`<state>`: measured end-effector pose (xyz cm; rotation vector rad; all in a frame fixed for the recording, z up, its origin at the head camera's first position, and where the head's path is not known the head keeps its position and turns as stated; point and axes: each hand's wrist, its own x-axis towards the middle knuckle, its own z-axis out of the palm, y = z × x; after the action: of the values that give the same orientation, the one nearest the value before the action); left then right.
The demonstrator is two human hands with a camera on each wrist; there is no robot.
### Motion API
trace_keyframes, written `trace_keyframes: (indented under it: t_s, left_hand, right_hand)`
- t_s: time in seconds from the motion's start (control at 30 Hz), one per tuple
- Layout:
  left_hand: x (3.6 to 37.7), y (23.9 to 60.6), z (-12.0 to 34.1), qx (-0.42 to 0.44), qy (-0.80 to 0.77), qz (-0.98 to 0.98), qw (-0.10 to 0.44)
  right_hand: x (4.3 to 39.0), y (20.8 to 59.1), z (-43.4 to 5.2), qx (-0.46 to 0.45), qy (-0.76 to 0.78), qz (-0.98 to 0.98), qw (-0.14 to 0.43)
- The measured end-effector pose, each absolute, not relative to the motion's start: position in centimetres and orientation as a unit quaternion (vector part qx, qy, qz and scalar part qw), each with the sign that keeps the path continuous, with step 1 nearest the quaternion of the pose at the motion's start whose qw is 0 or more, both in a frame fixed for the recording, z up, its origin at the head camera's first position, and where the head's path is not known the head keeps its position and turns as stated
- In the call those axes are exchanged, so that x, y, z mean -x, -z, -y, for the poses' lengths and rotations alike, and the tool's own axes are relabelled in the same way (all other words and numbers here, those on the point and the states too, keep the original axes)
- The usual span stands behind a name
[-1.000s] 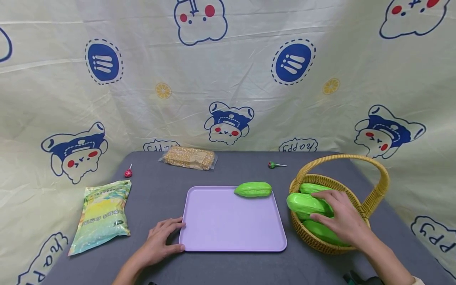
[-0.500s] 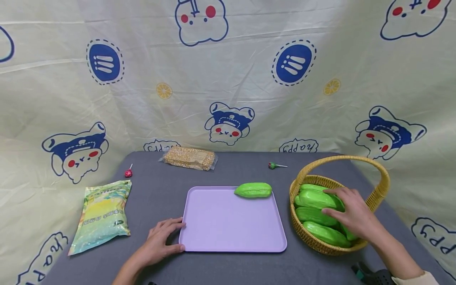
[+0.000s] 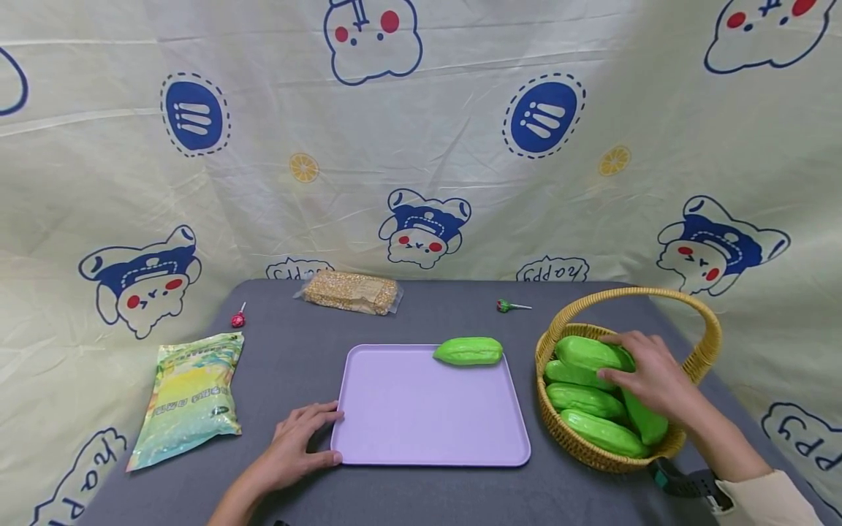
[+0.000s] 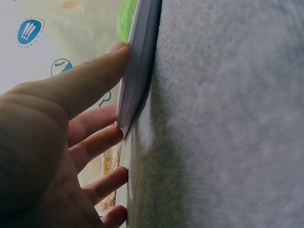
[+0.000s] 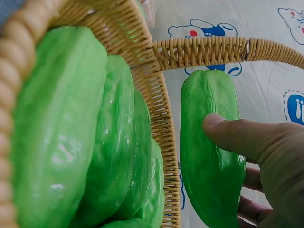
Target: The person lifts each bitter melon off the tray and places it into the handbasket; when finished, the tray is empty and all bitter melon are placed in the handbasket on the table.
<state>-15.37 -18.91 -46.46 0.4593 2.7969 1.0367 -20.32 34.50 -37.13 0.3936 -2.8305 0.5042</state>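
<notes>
My right hand (image 3: 610, 358) grips a green gourd (image 3: 582, 352) over the wicker basket (image 3: 707, 343), thumb on its near side. In the right wrist view the thumb of my right hand (image 5: 228, 166) presses on this gourd (image 5: 202, 95), with fingers curled behind it. Beside it is the basket rim (image 5: 159, 99). Several more green gourds (image 3: 595, 431) lie inside the basket. My left hand (image 3: 329, 437) rests flat on the table against the front left corner of the lavender tray (image 3: 427, 424). The left wrist view shows the fingers (image 4: 95, 142) touching the tray edge (image 4: 137, 71). One gourd (image 3: 468, 351) lies on the tray's far edge.
A grey cloth covers the table (image 3: 296, 351). A yellow-green snack bag (image 3: 187, 398) lies at the left and a clear pack of grains (image 3: 351, 292) at the back. Two lollipops (image 3: 238, 319) (image 3: 505, 305) lie near the far edge. A printed curtain hangs behind.
My right hand has carried the gourd from the basket's left rim back and to the right, over the basket's middle. The left hand and tray have not moved.
</notes>
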Motion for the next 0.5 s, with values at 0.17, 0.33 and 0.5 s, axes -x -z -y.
trace_keyframes:
  t_s: [0.17, 0.33, 0.5]
  left_hand:
    - [15.4, 46.4, 18.8, -0.147, -0.345, -0.925, 0.065]
    - [15.4, 46.4, 18.8, -0.145, -0.347, -0.924, 0.069]
    - [15.3, 46.3, 18.8, -0.148, -0.347, -0.924, 0.066]
  right_hand:
    - [21.1, 37.1, -34.7, -0.13, -0.175, 0.971, 0.101]
    - [21.9, 37.3, -34.9, -0.123, -0.175, 0.973, 0.09]
    - [22.7, 37.8, -35.1, -0.115, -0.175, 0.974, 0.081]
